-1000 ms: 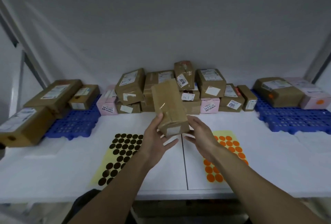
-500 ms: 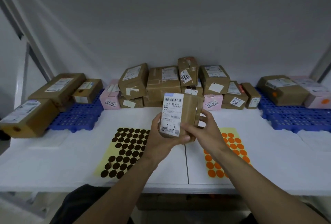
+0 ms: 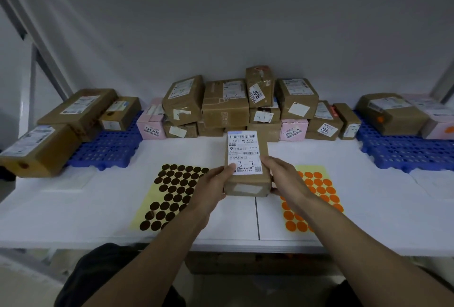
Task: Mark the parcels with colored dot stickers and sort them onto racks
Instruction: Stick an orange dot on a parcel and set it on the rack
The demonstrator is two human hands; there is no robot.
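I hold a small brown parcel (image 3: 247,183) with its white shipping label facing up, just above the white table's middle. My left hand (image 3: 213,187) grips its left side, thumb on the label's corner. My right hand (image 3: 285,177) grips its right side. A yellow sheet of dark brown dot stickers (image 3: 172,195) lies left of the parcel. A sheet of orange dot stickers (image 3: 315,195) lies to the right, partly under my right forearm. A blue rack (image 3: 108,147) sits at the left and another blue rack (image 3: 405,149) at the right.
A pile of brown and pink parcels (image 3: 224,107) stands at the back of the table (image 3: 73,208) against the wall. Brown parcels (image 3: 76,110) rest on and beside the left rack. A brown parcel (image 3: 390,112) and pink ones with orange dots lie on the right rack.
I turned the parcel over so its label faces up and lowered it toward the table between the two sticker sheets. Both hands stayed on it.
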